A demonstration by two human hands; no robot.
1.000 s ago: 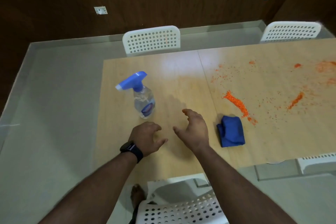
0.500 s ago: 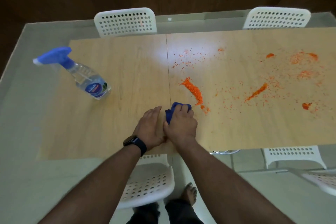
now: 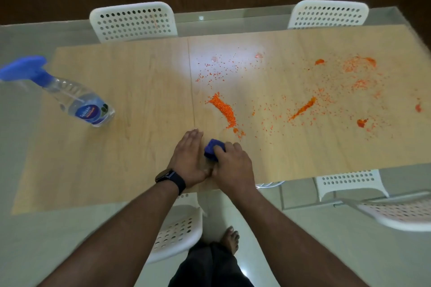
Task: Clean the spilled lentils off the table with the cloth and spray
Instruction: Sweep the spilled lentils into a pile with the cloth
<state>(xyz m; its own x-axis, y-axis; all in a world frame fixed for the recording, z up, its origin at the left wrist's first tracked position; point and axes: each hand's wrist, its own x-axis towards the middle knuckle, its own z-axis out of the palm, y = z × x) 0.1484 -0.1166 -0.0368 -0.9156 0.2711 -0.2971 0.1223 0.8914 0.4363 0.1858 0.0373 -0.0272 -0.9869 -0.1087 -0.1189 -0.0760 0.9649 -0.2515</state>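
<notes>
Soft, light blue cloth (image 3: 214, 148), likely bunching easily; best gathered whole. Right grip (image 3: 233, 165) curled round it on worktop (image 3: 116, 147); left grip (image 3: 189, 158) spread flat beside it.

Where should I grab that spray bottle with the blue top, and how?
Probably the narrow neck of the spray bottle, just under its blue trigger head. It stands on the left part of the table, nothing around it. Your left hand is free, so reach with that one and wrap your fingers round the neck, one finger on the trigger.
</notes>
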